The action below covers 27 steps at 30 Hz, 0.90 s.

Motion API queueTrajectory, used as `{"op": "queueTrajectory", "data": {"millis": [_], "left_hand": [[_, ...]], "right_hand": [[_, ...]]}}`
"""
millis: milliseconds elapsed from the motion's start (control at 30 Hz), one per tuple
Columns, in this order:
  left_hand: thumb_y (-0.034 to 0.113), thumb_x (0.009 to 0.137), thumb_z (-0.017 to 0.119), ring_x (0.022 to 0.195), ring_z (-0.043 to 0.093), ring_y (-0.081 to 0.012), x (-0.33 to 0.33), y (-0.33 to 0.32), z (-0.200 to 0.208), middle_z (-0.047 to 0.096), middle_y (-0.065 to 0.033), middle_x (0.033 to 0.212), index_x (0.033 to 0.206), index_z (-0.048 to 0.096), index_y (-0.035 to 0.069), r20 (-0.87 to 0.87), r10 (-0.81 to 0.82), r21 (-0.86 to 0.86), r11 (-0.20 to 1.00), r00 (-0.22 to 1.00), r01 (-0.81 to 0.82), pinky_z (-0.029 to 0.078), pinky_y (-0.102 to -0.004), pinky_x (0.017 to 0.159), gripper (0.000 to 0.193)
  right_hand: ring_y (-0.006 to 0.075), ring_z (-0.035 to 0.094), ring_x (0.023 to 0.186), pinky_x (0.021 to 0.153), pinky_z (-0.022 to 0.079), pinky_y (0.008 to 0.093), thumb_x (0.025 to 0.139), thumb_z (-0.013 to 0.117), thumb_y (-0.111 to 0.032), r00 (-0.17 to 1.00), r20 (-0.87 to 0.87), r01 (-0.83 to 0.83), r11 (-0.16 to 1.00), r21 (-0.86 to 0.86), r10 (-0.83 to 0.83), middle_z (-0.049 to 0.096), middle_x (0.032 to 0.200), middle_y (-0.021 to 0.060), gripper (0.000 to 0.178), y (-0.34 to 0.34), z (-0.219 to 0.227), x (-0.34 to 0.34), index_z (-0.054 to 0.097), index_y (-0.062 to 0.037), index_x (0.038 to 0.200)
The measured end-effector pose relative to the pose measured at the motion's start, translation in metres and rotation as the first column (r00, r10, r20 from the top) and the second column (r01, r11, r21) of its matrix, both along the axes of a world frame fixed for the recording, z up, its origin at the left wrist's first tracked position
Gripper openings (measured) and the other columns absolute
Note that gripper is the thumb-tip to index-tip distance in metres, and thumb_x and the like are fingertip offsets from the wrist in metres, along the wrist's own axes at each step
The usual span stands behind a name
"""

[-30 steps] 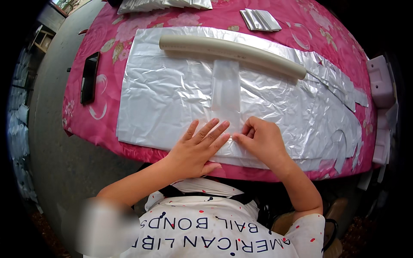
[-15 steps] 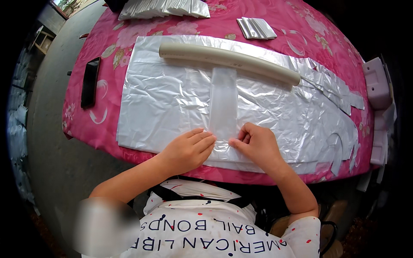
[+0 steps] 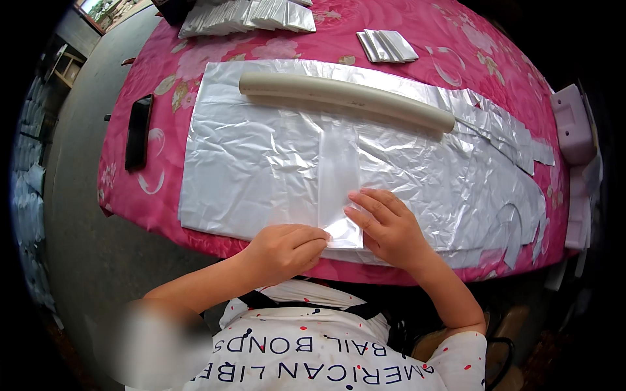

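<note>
A narrow, folded strip of translucent plastic film (image 3: 338, 163) lies lengthwise on a wide pile of shiny plastic sheets (image 3: 229, 153). My left hand (image 3: 285, 249) is closed at the near left corner of this strip, its thumb and fingertips pinching the film there. Over the strip's right edge my right hand (image 3: 392, 233) rests with fingers spread and stretched out, its fingertips touching the film. A shiny patch shows on the strip between both hands. Beyond its far end, a long beige-grey plastic pipe (image 3: 345, 93) lies across the pile.
A pink flowered tablecloth (image 3: 274, 49) covers the table. A black phone (image 3: 139, 132) lies on the left. Folded plastic packets (image 3: 248, 16) form a long row at the back, with a smaller stack (image 3: 387, 46) to their right. Pale plastic containers (image 3: 572, 120) stand at the right edge.
The strip has shifted toward me over the pile. My left hand has come nearer the table's front edge, still pinching; my right hand has gone from curled to spread fingers.
</note>
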<state>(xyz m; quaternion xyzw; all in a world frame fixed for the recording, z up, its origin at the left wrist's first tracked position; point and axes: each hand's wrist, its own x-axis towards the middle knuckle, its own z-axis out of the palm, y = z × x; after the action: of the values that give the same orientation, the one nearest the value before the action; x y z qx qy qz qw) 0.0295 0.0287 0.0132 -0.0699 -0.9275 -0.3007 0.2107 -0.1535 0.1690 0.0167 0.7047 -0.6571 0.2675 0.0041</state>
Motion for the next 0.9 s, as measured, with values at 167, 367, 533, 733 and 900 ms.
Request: {"op": "queueTrajectory", "data": {"millis": [167, 367, 533, 733, 900], "left_hand": [[0.012, 0.074, 0.065, 0.096, 0.062, -0.0200, 0.003, 0.001, 0.000, 0.062, -0.0107, 0.107, 0.089, 0.061, 0.002, -0.072, -0.186, -0.073, 0.981, 0.980, 0.181, 0.052, -0.0323, 0.081, 0.019], [0.022, 0.080, 0.058, 0.111, 0.055, -0.0204, 0.002, -0.002, -0.011, 0.059, -0.0101, 0.116, 0.106, 0.059, 0.002, 0.136, -0.056, -0.260, 0.961, 0.989, 0.090, 0.037, -0.0386, 0.101, 0.033], [0.014, 0.074, 0.060, 0.103, 0.059, -0.0194, 0.000, -0.003, -0.021, 0.061, -0.0095, 0.112, 0.106, 0.061, 0.003, 0.044, 0.004, -0.245, 0.969, 0.999, 0.007, 0.043, -0.0356, 0.093, 0.034], [0.008, 0.073, 0.063, 0.073, 0.063, -0.0216, -0.014, 0.000, -0.020, 0.066, -0.0084, 0.083, 0.107, 0.060, 0.004, 0.132, 0.234, 0.126, 0.960, 0.963, -0.250, 0.049, -0.0326, 0.066, 0.034], [0.015, 0.080, 0.063, 0.056, 0.059, -0.0255, -0.033, -0.009, 0.001, 0.062, -0.0109, 0.066, 0.131, 0.034, -0.005, 0.507, 0.313, 0.306, 0.806, 0.803, -0.507, 0.046, -0.0332, 0.055, 0.062]], "right_hand": [[0.0206, 0.059, 0.099, 0.088, 0.048, 0.0349, 0.073, 0.058, -0.009, 0.990, -0.084, -0.112, 0.994, -0.004, 0.111, 0.062, 0.106, 0.0063, 0.025, 0.001, -0.007, 0.001, 0.063, -0.0050, 0.098], [0.0201, 0.059, 0.096, 0.085, 0.049, 0.0335, 0.073, 0.058, -0.010, 0.990, -0.039, -0.135, 0.991, -0.010, 0.135, 0.063, 0.104, 0.0062, 0.024, 0.006, -0.014, 0.011, 0.063, -0.0035, 0.096], [0.0206, 0.060, 0.088, 0.075, 0.050, 0.0312, 0.072, 0.059, -0.009, 0.993, 0.073, -0.095, 0.995, -0.012, 0.095, 0.063, 0.101, 0.0044, 0.025, 0.007, -0.016, 0.009, 0.064, -0.0057, 0.096], [0.0226, 0.057, 0.063, 0.059, 0.047, 0.0307, 0.075, 0.063, -0.013, 0.865, 0.475, 0.088, 0.981, 0.172, -0.161, 0.065, 0.075, 0.0049, 0.014, -0.004, -0.012, 0.003, 0.067, -0.0060, 0.087], [0.0135, 0.055, 0.050, 0.050, 0.043, 0.0265, 0.085, 0.060, -0.020, 0.641, 0.550, 0.146, 0.789, 0.597, -0.535, 0.059, 0.057, 0.0071, 0.022, -0.029, 0.007, -0.007, 0.066, 0.0006, 0.079]]}}
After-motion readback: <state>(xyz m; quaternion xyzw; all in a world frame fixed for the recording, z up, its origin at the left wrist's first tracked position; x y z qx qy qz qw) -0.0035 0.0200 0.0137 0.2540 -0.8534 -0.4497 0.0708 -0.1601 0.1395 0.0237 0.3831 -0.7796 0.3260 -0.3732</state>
